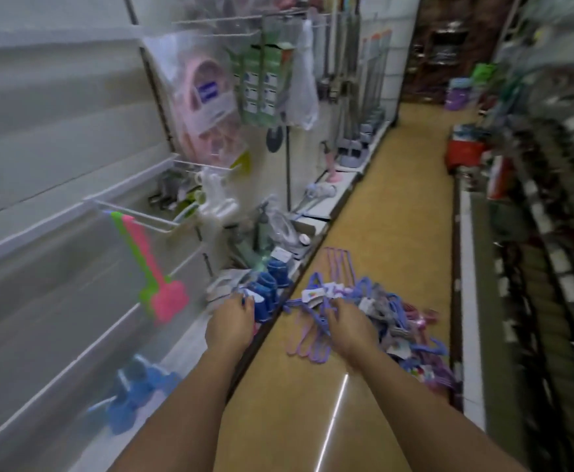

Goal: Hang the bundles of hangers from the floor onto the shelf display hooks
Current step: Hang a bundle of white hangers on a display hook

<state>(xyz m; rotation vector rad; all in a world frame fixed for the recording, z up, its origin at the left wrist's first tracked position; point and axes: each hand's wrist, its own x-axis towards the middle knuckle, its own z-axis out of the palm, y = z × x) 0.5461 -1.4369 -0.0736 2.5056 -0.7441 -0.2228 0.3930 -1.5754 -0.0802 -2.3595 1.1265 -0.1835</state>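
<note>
Where they lie, hanger bundles look purple, tagged.

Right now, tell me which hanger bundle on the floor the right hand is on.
The purple bundle at the near left edge of the pile, under the right hand; the grey and pink bundles lie farther right.

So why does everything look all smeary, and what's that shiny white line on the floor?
In the head view, motion blur smears the shelves at the left and right edges; the pink and green swatters look streaked. The white line is glare from a light on the glossy yellow floor. The wide lens bends the aisle outward. The hands and the hanger pile are sharper.
</note>
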